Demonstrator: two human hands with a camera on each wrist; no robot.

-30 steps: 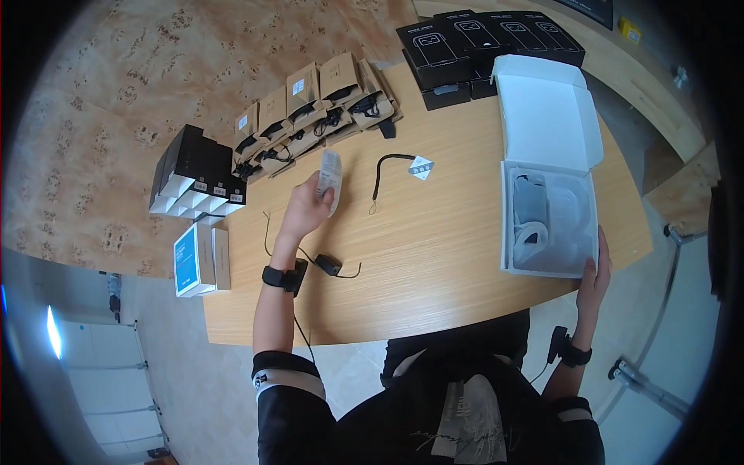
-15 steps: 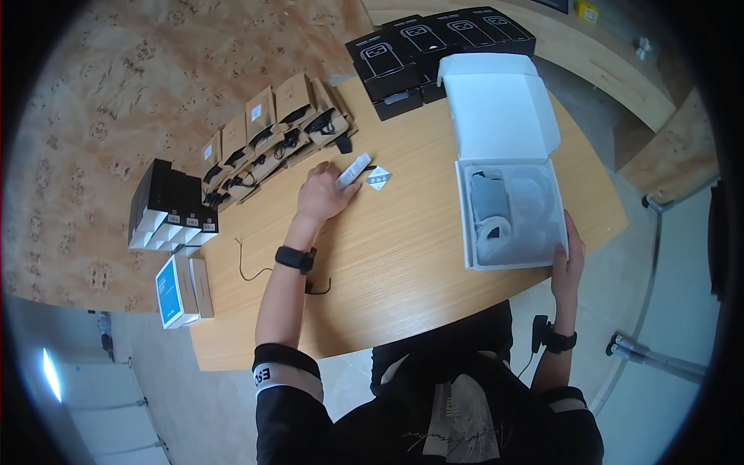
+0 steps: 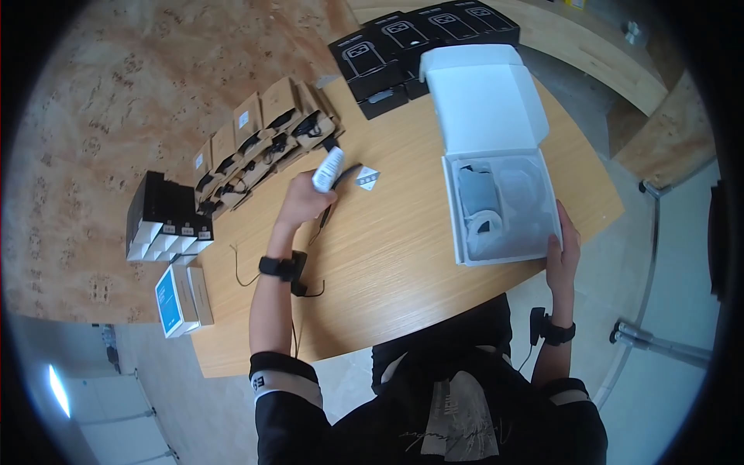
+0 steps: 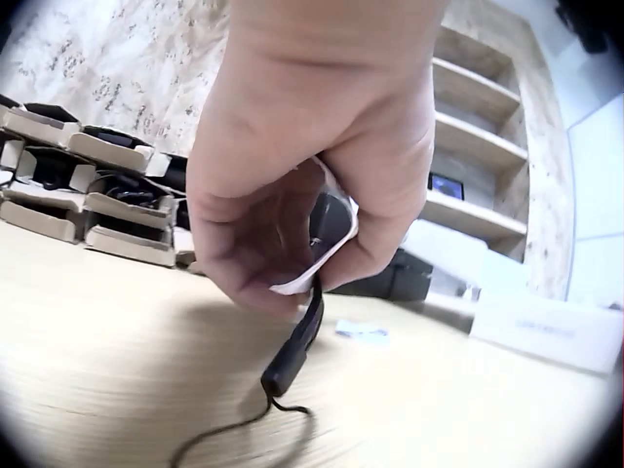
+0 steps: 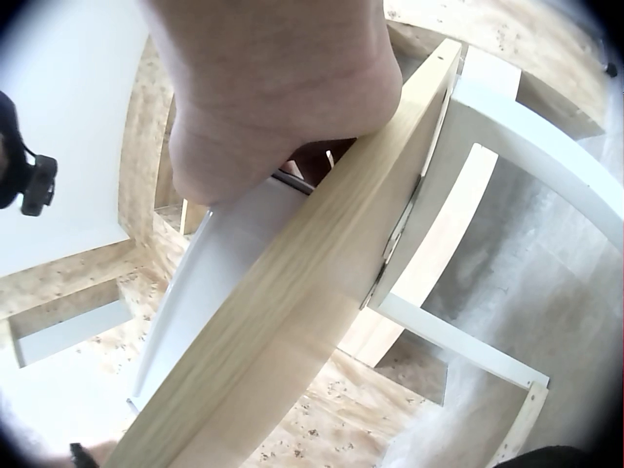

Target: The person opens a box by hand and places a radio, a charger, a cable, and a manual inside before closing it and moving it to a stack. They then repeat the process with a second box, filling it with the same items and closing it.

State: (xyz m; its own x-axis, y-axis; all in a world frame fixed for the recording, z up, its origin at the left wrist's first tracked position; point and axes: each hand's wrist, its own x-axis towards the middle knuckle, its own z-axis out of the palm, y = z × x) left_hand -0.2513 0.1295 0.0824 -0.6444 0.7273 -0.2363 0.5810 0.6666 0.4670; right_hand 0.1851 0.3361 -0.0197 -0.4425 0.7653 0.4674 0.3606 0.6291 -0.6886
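Note:
My left hand [image 3: 306, 200] pinches a curved white printed paper [image 3: 328, 170] together with a black strap [image 3: 345, 177]. In the left wrist view the fingers [image 4: 234, 278] curl around the paper [image 4: 336, 244], and the strap's end piece [image 4: 285, 369] hangs below with a thin cord loop. A white diamond-shaped card [image 3: 367, 178] lies just right of the strap. My right hand [image 3: 564, 246] rests against the near right corner of the open white box [image 3: 505, 257], fingers fairly straight along its side. The box holds a grey wrapped item [image 3: 477, 194]. In the right wrist view the fingertips are hidden.
Brown cartons [image 3: 263, 128] with black cables stand at the back left. Black boxes [image 3: 395, 54] are stacked at the back. Black-and-white boxes [image 3: 167, 221] and a blue-and-white box [image 3: 174, 302] stand at the left edge. A thin cable [image 3: 240, 271] lies near my left forearm.
My left hand, holding the paper, has reached the strap and raised it partly, and it has shifted away from the card. The head view has turned. My right hand stays at the white box.

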